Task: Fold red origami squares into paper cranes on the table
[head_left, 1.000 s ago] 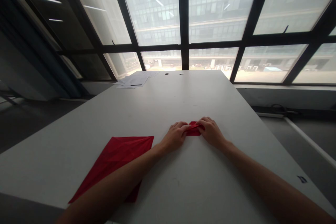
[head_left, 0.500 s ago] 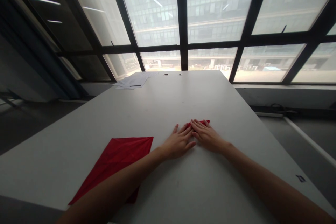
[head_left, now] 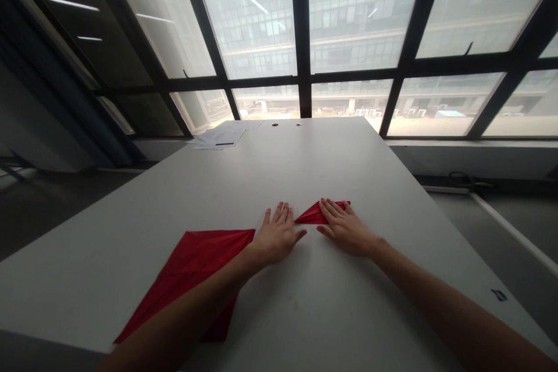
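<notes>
A small folded red cloth [head_left: 311,215] lies flat on the white table, its pointed end toward the left. My right hand [head_left: 344,229] rests palm down on its right part with fingers stretched out, hiding some of it. Just left of the cloth's point, my left hand [head_left: 276,235] is spread low over the tabletop, holding nothing. Under my left forearm is a larger red cloth [head_left: 187,261], spread flat with faint creases; the forearm covers part of it.
The white table [head_left: 300,168] reaches to the large windows. Loose papers [head_left: 222,135] with a dark pen-like object lie at its far left corner. A dark mark [head_left: 499,295] shows near the right edge. A blue curtain [head_left: 65,81] hangs at left.
My left hand has slid left off the small folded cloth, uncovering its pointed left end. My right hand has stayed on the cloth, nearly in place.
</notes>
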